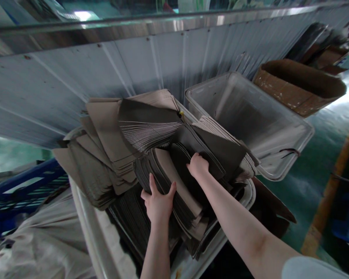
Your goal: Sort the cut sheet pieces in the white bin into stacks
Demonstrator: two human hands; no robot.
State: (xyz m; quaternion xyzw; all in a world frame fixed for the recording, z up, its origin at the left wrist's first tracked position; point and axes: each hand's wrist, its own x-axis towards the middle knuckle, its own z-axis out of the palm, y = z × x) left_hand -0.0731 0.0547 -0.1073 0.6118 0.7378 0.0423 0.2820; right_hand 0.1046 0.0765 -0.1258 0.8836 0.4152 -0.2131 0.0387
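My left hand (pixel 159 201) lies on a bundle of thin dark grey sheets (pixel 182 205), its thumb and fingers spread across the bundle's edges. My right hand (pixel 199 166) is curled over the edge of dark sheets (pixel 178 164) just to the right, its fingertips partly hidden. Between the hands a lighter brown sheet (pixel 174 176) curves along the bundle. Behind them stands a fanned stack of dark sheets (pixel 147 122). Grey-brown sheets (pixel 104 131) are piled at the left. All of these sit in a white plastic tub (pixel 88 228).
A translucent, scuffed bin (pixel 267 112) stands behind at the right, with a brown cardboard box (pixel 296 85) beyond it. A corrugated metal wall (pixel 128 66) runs along the back. At the left are a blue crate (pixel 26 193) and pale cloth (pixel 46 240).
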